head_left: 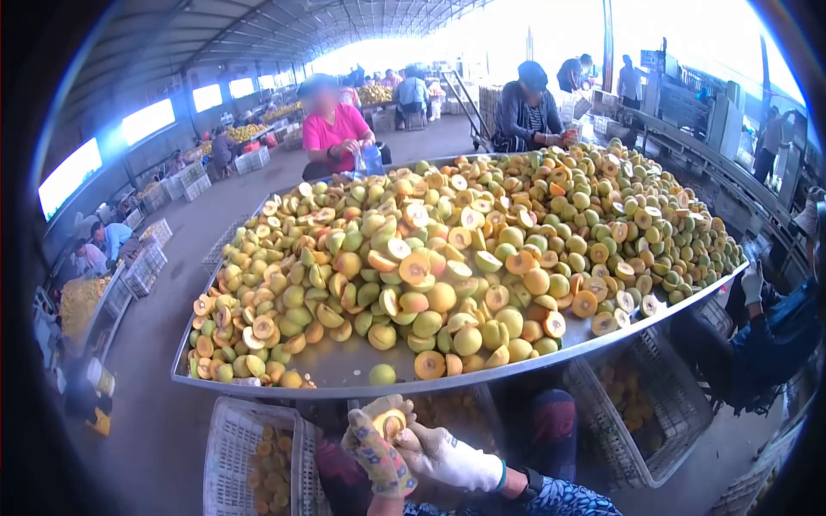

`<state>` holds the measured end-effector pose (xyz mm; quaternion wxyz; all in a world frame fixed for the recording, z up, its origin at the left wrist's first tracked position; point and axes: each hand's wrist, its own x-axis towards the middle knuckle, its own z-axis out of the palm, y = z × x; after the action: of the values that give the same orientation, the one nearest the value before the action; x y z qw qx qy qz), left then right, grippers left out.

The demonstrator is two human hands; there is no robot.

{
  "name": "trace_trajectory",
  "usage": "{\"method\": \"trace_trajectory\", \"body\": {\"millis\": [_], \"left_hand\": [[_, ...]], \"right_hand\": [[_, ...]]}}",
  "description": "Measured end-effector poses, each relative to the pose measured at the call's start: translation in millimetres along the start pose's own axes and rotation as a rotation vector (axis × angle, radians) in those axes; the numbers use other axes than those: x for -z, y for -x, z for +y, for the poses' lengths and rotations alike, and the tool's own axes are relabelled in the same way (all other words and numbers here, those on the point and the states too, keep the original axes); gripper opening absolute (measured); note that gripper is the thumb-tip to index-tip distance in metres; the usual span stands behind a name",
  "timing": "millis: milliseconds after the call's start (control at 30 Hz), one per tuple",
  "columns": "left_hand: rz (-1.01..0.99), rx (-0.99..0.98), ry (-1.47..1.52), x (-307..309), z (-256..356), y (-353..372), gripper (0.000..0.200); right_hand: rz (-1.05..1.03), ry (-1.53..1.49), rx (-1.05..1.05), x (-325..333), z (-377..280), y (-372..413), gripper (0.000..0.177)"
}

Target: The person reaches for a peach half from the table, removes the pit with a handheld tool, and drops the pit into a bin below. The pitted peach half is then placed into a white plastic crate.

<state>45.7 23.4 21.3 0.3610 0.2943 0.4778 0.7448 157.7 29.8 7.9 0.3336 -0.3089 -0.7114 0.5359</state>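
Note:
My left hand (379, 460), in a patterned glove, is wrapped round a halved yellow peach (391, 423), its cut face turned up with a dark hollow or stone in the middle. My right hand (452, 460), in a white glove, is closed, with its fingertips against the lower right side of that half. Whatever those fingers grip is hidden. Both hands are just below the near rim of a metal table (348, 392) heaped with peach halves (430, 275). A single peach (382, 374) lies close to the rim above my hands.
Below the rim stand plastic crates with peach halves, one at the left (232, 456) and one at the right (602, 430). Across the table sit a person in pink (331, 138) and a person in a dark jacket (525, 112). Another person's gloved hand (753, 284) is at the right.

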Motion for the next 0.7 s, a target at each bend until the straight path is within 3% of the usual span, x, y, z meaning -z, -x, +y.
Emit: {"method": "trace_trajectory", "body": {"millis": [100,167,233,300,333,400,433,467,567,633,700], "left_hand": [[0.026,0.008,0.001,-2,7,1,0.065],[-0.198,-0.062,-0.082,5,18,2,0.066],[-0.296,-0.073,-0.148,9,26,2,0.065],[-0.498,-0.095,-0.184,15,29,1,0.050],[-0.489,-0.081,-0.191,18,31,-4,0.050],[-0.826,-0.215,-0.332,22,39,-18,0.035],[-0.927,-0.187,-0.362,22,44,-23,0.024],[-0.963,-0.156,-0.354,26,36,-27,0.024],[-0.964,-0.178,-0.243,26,17,-29,0.048],[-0.780,0.125,0.015,28,9,-17,0.058],[-0.593,0.329,-0.006,32,6,-17,0.061]], "right_hand": [[-0.056,-0.011,0.078,9,-3,1,0.028],[-0.249,0.013,0.145,13,14,1,0.027],[-0.219,-0.069,0.260,10,18,6,0.026],[-0.305,-0.323,-0.047,9,12,15,0.024],[-0.323,-0.406,-0.104,9,8,19,0.023],[-0.385,-0.508,-0.239,16,-4,23,0.021],[-0.425,-0.519,-0.312,22,-11,24,0.020],[-0.463,-0.665,-0.398,21,-7,25,0.020],[-0.673,-1.151,-0.672,13,31,30,0.023],[-0.630,-1.350,-0.582,0,29,34,0.027],[-0.609,-1.384,-0.526,-5,34,31,0.028]]}}
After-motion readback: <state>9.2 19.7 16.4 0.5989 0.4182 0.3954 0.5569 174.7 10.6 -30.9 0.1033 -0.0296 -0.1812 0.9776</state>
